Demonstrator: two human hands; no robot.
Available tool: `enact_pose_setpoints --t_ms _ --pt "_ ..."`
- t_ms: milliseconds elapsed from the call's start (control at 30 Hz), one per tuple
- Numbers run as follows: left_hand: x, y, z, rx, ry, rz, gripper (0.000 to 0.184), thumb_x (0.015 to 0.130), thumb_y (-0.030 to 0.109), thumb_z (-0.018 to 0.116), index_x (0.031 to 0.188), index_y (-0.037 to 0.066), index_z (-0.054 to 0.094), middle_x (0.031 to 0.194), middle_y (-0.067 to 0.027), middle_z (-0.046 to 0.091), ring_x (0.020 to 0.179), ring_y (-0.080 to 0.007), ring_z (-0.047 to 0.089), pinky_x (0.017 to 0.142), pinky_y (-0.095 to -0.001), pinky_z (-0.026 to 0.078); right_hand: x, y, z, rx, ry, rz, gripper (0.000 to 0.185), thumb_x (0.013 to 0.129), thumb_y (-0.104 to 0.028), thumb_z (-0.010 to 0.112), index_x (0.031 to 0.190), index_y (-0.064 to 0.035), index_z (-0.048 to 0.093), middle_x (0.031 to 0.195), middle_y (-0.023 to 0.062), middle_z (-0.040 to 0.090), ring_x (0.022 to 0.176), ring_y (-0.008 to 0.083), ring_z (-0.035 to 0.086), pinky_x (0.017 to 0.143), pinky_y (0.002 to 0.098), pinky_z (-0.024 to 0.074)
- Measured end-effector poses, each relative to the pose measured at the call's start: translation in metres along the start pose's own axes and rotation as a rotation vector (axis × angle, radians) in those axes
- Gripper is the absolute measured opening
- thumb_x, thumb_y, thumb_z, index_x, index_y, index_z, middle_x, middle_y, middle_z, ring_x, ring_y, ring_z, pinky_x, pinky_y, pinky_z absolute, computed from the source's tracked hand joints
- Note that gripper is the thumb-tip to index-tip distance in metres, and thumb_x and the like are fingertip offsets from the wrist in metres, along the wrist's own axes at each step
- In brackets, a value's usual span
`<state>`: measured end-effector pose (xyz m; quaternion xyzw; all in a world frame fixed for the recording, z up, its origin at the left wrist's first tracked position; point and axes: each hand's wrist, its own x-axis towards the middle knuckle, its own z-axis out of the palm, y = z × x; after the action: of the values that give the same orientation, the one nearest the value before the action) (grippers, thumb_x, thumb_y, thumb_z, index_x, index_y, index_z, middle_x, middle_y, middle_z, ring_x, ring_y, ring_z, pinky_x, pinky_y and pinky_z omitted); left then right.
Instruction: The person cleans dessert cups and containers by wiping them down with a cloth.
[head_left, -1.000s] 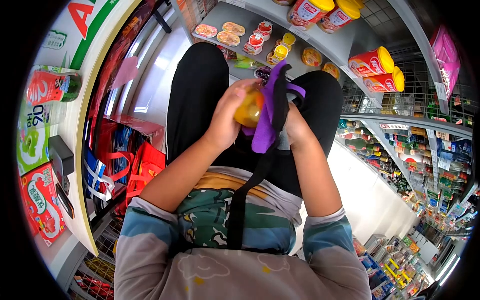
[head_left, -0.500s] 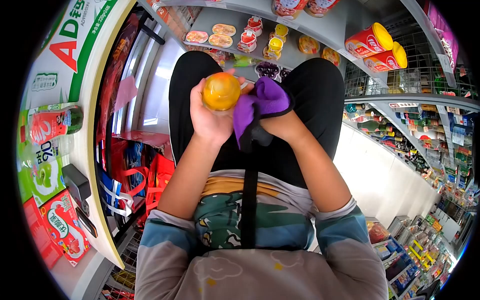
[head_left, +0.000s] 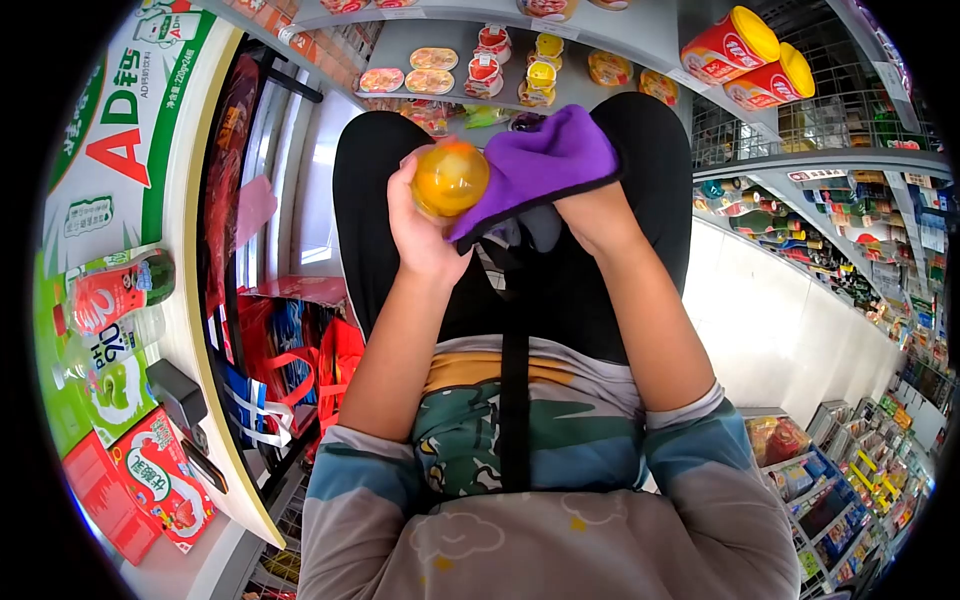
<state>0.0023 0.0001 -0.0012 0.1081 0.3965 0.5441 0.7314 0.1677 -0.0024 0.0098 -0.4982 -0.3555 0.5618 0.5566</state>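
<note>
In my left hand [head_left: 426, 235] is a clear round container [head_left: 450, 180] with yellow-orange contents, held upright above my lap with my fingers round its far side. A purple cloth [head_left: 550, 160] with black edging lies over my right hand [head_left: 597, 215] and covers its fingers; the hand holds the cloth from beneath. The cloth's left edge meets the container's right side. Dark grey material [head_left: 540, 228] hangs under the cloth, between my hands.
Ahead is a grey shelf [head_left: 400, 45] with small tubs and cups; red canisters [head_left: 730, 50] with yellow lids lie at upper right. On the left, a counter [head_left: 200, 400] bears a bottle [head_left: 120, 292] and drink cartons. Red bags [head_left: 340, 370] hang beside it. Stocked racks stand at right.
The cloth has come away from the container's front, then spread out and risen over my right hand. My left hand has turned the container upright and kept hold of it.
</note>
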Motion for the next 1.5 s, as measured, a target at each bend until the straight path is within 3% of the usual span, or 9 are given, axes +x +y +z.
enact_pose_setpoints --t_ms 233,467,667,733,1033,1267,1333,1367,1500 --pt "-0.003 -0.01 0.007 0.201 0.052 0.065 0.038 0.102 0.042 0.048 0.122 0.011 0.056 0.119 -0.0057 0.062 0.115 -0.021 0.06 0.101 -0.0369 0.047 -0.018 0.014 -0.007 -0.306 -0.162 -0.209 0.048 0.075 -0.008 0.082 0.119 0.0012 0.064 0.103 0.0101 0.066 0.096 0.0197 0.065 0.086 0.0325 0.0527" --pt "0.001 -0.017 -0.004 0.263 -0.015 0.147 0.038 0.105 0.04 0.044 0.124 0.008 0.053 0.119 -0.0084 0.061 0.114 -0.021 0.06 0.102 -0.0371 0.046 -0.015 0.015 -0.014 -0.51 -0.228 -0.383 0.042 0.075 -0.009 0.082 0.111 0.0032 0.066 0.102 0.0122 0.065 0.094 0.0234 0.066 0.082 0.033 0.0536" --pt "0.002 -0.022 -0.007 0.218 -0.046 0.174 0.04 0.105 0.041 0.044 0.124 0.007 0.053 0.118 -0.0088 0.061 0.114 -0.0214 0.061 0.103 -0.0381 0.046 -0.019 0.016 -0.018 -0.322 -0.275 -0.199 0.042 0.076 -0.009 0.082 0.113 0.0022 0.066 0.106 0.0096 0.067 0.094 0.0175 0.067 0.083 0.0313 0.0538" --pt "0.005 -0.024 -0.007 0.217 -0.016 0.105 0.041 0.105 0.044 0.044 0.124 0.008 0.054 0.116 -0.0083 0.062 0.113 -0.0215 0.061 0.101 -0.0379 0.046 -0.02 0.005 -0.021 -0.254 -0.312 0.093 0.048 0.085 -0.009 0.079 0.128 0.0007 0.062 0.12 0.0038 0.066 0.104 0.0121 0.063 0.094 0.0292 0.0511" --pt "0.007 -0.021 -0.011 0.177 -0.151 0.037 0.057 0.102 0.059 0.042 0.128 0.008 0.048 0.116 -0.0112 0.062 0.109 -0.0252 0.061 0.09 -0.0389 0.049 -0.018 0.04 -0.041 0.331 -0.361 0.246 0.036 0.098 -0.015 0.064 0.132 -0.0029 0.061 0.121 0.008 0.066 0.105 0.0136 0.063 0.091 0.0288 0.0536" --pt "0.001 -0.006 -0.009 0.027 -0.243 -0.127 0.067 0.103 0.058 0.03 0.133 0.002 0.051 0.126 -0.0189 0.06 0.122 -0.0396 0.058 0.104 -0.047 0.048 -0.024 0.029 -0.034 -0.242 -0.824 0.396 0.03 0.097 -0.015 0.061 0.124 -0.0031 0.066 0.113 0.007 0.07 0.1 0.0136 0.066 0.091 0.0282 0.053" --pt "0.001 -0.008 -0.009 0.015 -0.18 -0.151 0.075 0.102 0.059 0.025 0.138 -0.002 0.048 0.127 -0.0228 0.059 0.124 -0.0459 0.056 0.104 -0.0471 0.049 -0.029 -0.002 -0.015 -0.25 -0.787 0.468 0.031 0.098 -0.009 0.059 0.127 -0.001 0.064 0.114 0.0071 0.07 0.104 0.0136 0.066 0.095 0.0275 0.0518" --pt "0.0 -0.007 -0.009 -0.013 -0.226 -0.194 0.075 0.102 0.06 0.025 0.136 -0.003 0.049 0.122 -0.0213 0.061 0.121 -0.0426 0.059 0.101 -0.0461 0.05 -0.031 -0.005 -0.005 -0.01 -0.652 0.586 0.032 0.091 -0.028 0.073 0.114 -0.0046 0.071 0.093 0.0039 0.07 0.079 0.0095 0.065 0.076 0.0255 0.0541" --pt "0.002 -0.009 -0.012 -0.058 -0.281 -0.184 0.075 0.102 0.061 0.026 0.136 -0.001 0.049 0.12 -0.0204 0.063 0.119 -0.0399 0.061 0.101 -0.0456 0.051 -0.029 0.0 -0.005 0.069 -0.465 0.548 0.031 0.095 -0.025 0.07 0.116 -0.0022 0.069 0.096 0.0054 0.07 0.081 0.0087 0.065 0.073 0.0229 0.0536"
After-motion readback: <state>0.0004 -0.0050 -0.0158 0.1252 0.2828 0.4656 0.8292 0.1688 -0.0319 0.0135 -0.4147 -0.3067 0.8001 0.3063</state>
